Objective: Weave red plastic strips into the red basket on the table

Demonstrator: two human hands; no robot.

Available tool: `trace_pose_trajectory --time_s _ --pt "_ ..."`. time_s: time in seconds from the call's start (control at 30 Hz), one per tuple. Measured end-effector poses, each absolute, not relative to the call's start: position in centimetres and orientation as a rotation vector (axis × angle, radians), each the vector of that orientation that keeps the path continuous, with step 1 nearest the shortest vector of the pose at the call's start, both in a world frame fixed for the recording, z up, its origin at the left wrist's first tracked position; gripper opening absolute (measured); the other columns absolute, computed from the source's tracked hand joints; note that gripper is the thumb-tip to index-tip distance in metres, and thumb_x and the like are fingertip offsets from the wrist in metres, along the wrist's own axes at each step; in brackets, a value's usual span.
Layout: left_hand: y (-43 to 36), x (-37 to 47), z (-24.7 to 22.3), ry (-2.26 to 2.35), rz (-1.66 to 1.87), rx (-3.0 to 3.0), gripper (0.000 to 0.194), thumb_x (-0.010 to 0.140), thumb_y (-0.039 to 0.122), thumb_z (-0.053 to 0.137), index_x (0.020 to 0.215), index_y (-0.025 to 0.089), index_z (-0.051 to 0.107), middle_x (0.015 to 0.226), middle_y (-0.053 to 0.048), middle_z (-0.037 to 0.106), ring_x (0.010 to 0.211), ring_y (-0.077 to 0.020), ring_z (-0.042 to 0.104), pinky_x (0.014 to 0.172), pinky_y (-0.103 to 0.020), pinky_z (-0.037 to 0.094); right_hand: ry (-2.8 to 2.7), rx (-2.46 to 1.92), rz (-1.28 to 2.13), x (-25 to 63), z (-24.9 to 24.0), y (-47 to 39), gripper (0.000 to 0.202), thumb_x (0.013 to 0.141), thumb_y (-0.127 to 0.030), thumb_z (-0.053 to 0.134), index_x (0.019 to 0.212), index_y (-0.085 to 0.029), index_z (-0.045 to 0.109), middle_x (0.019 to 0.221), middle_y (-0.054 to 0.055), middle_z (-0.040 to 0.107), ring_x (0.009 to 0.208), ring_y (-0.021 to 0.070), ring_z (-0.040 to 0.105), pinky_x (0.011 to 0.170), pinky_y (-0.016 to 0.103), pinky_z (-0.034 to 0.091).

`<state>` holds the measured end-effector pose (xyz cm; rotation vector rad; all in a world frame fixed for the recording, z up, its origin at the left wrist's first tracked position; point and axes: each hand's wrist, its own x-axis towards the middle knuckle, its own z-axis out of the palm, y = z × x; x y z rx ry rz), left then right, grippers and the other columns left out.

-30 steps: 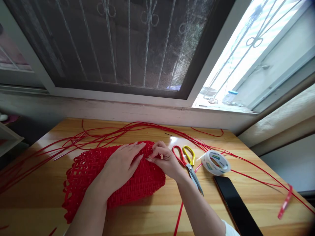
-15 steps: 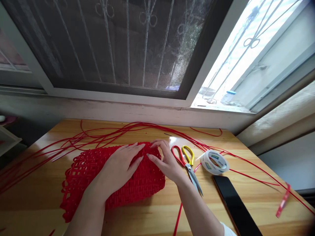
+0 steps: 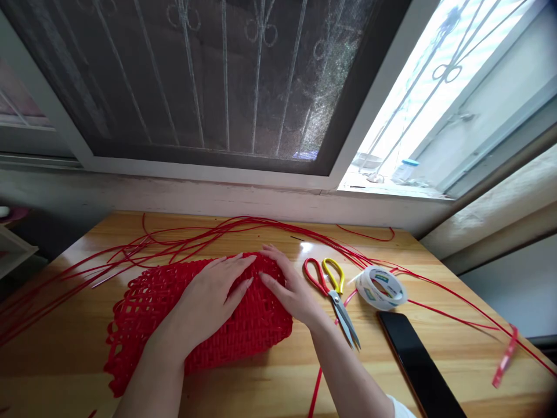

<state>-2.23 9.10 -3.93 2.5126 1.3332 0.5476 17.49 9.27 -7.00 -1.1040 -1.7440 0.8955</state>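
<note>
A red woven basket-like piece lies on its side on the wooden table, its looped edge toward the left. My left hand rests across its upper middle, fingers stretched out and pointing up to the right. On the piece's right end lies my right hand, fingers spread over the top edge, thumb apart and pointing at the left thumb. Both hands touch the weave without closing round it. Just right of my right hand are scissors with one red and one yellow handle loop, blades slightly apart.
Right of the scissors sit a tape roll and a black phone. Long red strands run along the back of the table. A short red strip is at the right edge. Behind is a window.
My right hand has shifted slightly left and up, and its fingers have straightened from a bent pose. My left hand looks the same.
</note>
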Motion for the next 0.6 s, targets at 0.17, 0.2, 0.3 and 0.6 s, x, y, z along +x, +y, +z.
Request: trace_pose_trajectory --time_s 0.17,0.2,0.3,0.6 --pt "8.8 -2.2 -3.5 1.320 0.570 2.488 0.046 0.096 0.038 0.028 0.139 0.025 0.033 0.138 0.003 0.043 0.127 -0.0133 0.040 0.109 -0.035 0.030 -1.556 -1.138 1.002 17.3 -7.8 9.5 0.044 0.084 -0.045 0.054 0.123 -0.026 0.051 0.137 0.006 0.046 0.129 0.0222 0.039 0.109 0.040 0.028" --pt "8.7 -2.3 -3.3 1.317 0.593 2.464 0.046 0.096 0.037 0.027 0.140 0.026 0.031 0.139 0.003 0.042 0.126 -0.0132 0.040 0.109 -0.035 0.031 -1.442 -1.176 1.026 17.4 -8.0 9.6 0.048 0.083 -0.049 0.052 0.124 -0.025 0.050 0.136 0.007 0.047 0.128 0.0227 0.040 0.108 0.040 0.029" --pt "8.6 -2.3 -2.9 1.305 0.668 2.381 0.046 0.096 0.036 0.025 0.142 0.028 0.027 0.141 0.004 0.040 0.127 -0.0117 0.040 0.107 -0.033 0.033 -1.150 -1.322 1.154 17.4 -8.6 10.1 0.060 0.079 -0.060 0.051 0.126 -0.022 0.048 0.136 0.009 0.047 0.129 0.0238 0.040 0.107 0.038 0.031" --pt "8.2 -3.6 -2.8 1.603 0.638 2.313 0.052 0.092 0.052 0.027 0.137 0.028 0.038 0.140 0.002 0.041 0.129 -0.0175 0.038 0.109 -0.040 0.031 -1.241 -1.163 1.534 18.4 -7.3 9.3 0.056 0.078 -0.046 0.063 0.125 -0.023 0.045 0.124 0.007 0.058 0.116 0.0202 0.053 0.100 0.034 0.041"
